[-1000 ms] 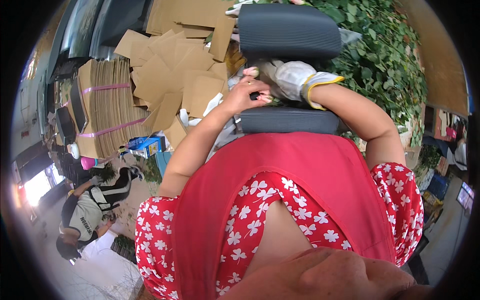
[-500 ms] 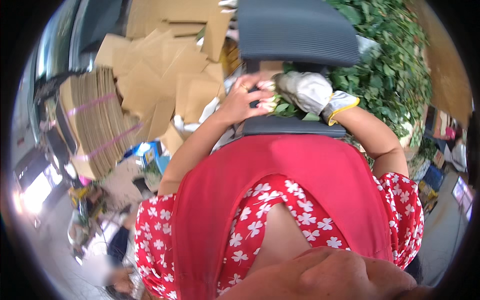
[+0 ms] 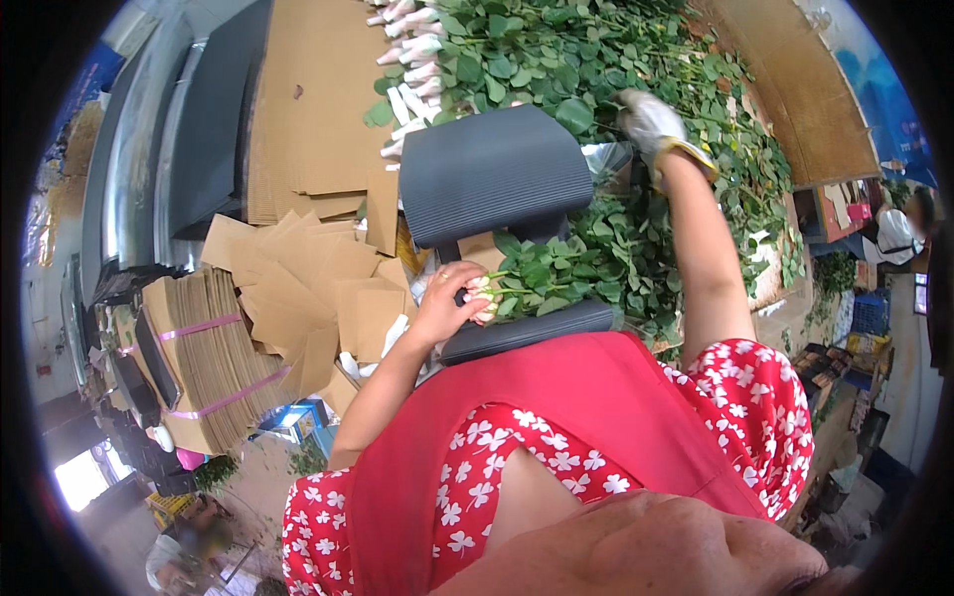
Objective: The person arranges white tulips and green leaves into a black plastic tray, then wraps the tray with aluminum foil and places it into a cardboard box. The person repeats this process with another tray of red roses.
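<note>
My bare left hand (image 3: 446, 308) has its fingers curled on pale pink rose heads (image 3: 482, 296), whose leafy stems (image 3: 566, 268) lie rightward between two ribbed dark pads, the far pad (image 3: 494, 169) and the near pad (image 3: 527, 333). My right hand (image 3: 651, 129), in a white glove with a yellow cuff, reaches into the pile of green rose foliage (image 3: 527, 50) beyond the far pad's right end; its fingertips are blurred among the leaves, and what they hold, if anything, is unclear. A row of white-sleeved buds (image 3: 417, 50) edges the pile.
Cardboard sheets (image 3: 318, 89) and loose squares (image 3: 288, 308) lie on the left, with a strapped cardboard stack (image 3: 204, 358) and dark rolls (image 3: 209, 129). A brown board (image 3: 785, 99) borders the right. Other people (image 3: 894, 238) are at the right edge and lower left (image 3: 174, 561).
My right hand has left the roses between the pads and moved up and right into the foliage pile. My left hand stays at the rose heads. The view has shifted, showing more pile.
</note>
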`<state>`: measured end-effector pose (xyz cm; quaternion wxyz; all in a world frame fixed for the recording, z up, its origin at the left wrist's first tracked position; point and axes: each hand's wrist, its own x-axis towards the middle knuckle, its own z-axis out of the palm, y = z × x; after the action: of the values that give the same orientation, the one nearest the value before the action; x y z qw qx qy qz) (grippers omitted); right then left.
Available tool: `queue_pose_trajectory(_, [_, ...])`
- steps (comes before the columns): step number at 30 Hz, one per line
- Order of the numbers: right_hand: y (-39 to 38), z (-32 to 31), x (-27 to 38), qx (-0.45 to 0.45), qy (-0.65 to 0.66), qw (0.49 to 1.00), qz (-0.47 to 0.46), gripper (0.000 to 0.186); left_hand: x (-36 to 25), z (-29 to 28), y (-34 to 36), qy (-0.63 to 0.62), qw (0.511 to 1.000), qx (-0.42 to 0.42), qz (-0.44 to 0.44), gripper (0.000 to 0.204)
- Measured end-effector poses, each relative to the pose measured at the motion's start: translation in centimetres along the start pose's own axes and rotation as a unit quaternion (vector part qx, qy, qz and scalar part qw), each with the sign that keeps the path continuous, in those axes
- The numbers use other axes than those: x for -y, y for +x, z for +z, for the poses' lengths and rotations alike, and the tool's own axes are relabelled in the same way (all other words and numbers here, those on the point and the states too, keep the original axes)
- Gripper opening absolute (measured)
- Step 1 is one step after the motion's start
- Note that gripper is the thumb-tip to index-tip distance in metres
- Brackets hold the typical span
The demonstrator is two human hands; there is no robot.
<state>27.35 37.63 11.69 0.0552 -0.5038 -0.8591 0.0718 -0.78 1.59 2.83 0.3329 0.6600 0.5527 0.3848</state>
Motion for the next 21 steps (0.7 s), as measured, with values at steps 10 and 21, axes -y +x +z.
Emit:
queue_pose_trajectory(10, [1.0,2.1,-0.6,0.143,0.109,0.944,0.278,0.056,-0.4,0.0,0.4,0.047,0.999,-0.023,-0.014,0.048])
queue_pose_trajectory(21, [-13.2,-17.7,5.5,-0.188,0.005,0.977,-0.098,0.04,0.4,0.3,-0.4,0.087,0.996,-0.018,-0.016,0.045])
